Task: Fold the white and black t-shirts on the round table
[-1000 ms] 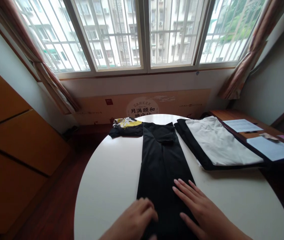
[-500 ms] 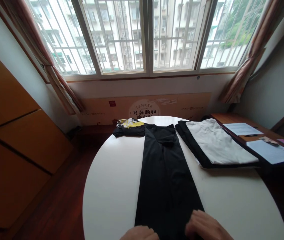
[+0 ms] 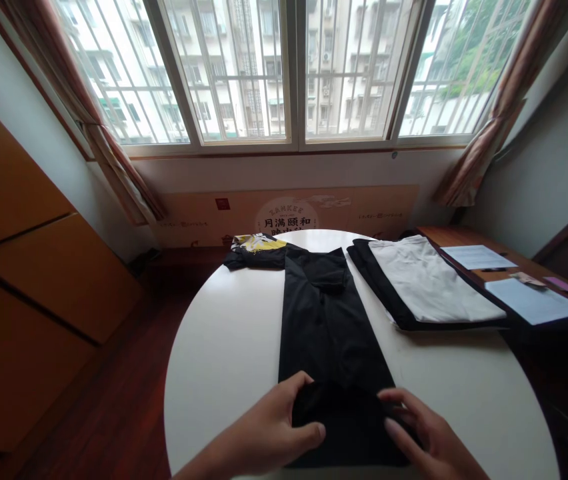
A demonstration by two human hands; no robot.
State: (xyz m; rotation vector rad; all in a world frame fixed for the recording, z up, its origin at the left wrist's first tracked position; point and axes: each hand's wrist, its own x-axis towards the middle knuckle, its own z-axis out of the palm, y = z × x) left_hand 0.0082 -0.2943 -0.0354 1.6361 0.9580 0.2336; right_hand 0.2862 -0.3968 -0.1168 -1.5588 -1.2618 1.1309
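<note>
A black T-shirt [image 3: 321, 327] lies lengthwise on the round white table [image 3: 224, 360], laid in a long narrow strip with a sleeve-like flap at its far end. Its near end is turned up in a fold between my hands. My left hand [image 3: 274, 427] grips the left side of this fold, thumb on top and fingers hidden behind the cloth. On the other side, my right hand [image 3: 419, 427] pinches the fold's right edge between thumb and fingers. A black piece with a yellow and white print [image 3: 259, 248] sticks out left at the far end; whether it belongs to the T-shirt is unclear.
Right of the T-shirt lies a stack of folded clothes, a light grey one [image 3: 429, 280] over black ones [image 3: 374, 280]. Beyond it a wooden desk [image 3: 429, 233] carries paper sheets [image 3: 534, 300]. A wooden cabinet [image 3: 24, 333] stands left, and a barred window [image 3: 244, 73] is ahead.
Both hands have moved forward, away from me, bringing the T-shirt's near end up and over into a fold. The stack and the printed piece stay where they were.
</note>
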